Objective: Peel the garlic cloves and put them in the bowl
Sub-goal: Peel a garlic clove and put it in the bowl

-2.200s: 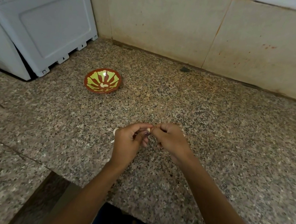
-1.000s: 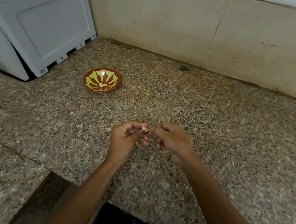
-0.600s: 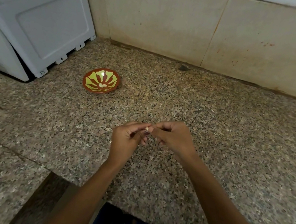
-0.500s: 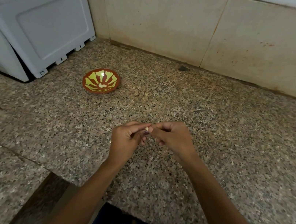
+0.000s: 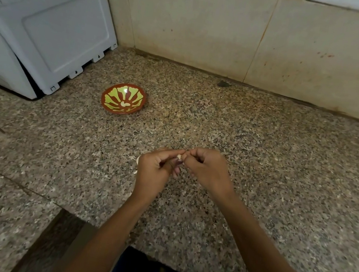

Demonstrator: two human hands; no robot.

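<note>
Both hands meet above the table [image 5: 265, 148]: the left hand [image 5: 154, 174] pinches the garlic clove [image 5: 179, 157] steady while the right hand [image 5: 206, 170] pinches its skin, likely to strip it; the bowl [image 5: 123, 99] sits well apart.

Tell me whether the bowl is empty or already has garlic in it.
Not empty: the bowl stands upright on the granite counter with one pale curved piece at its bottom, apparently a peeled clove. Whether more lie inside, cannot tell.
</note>
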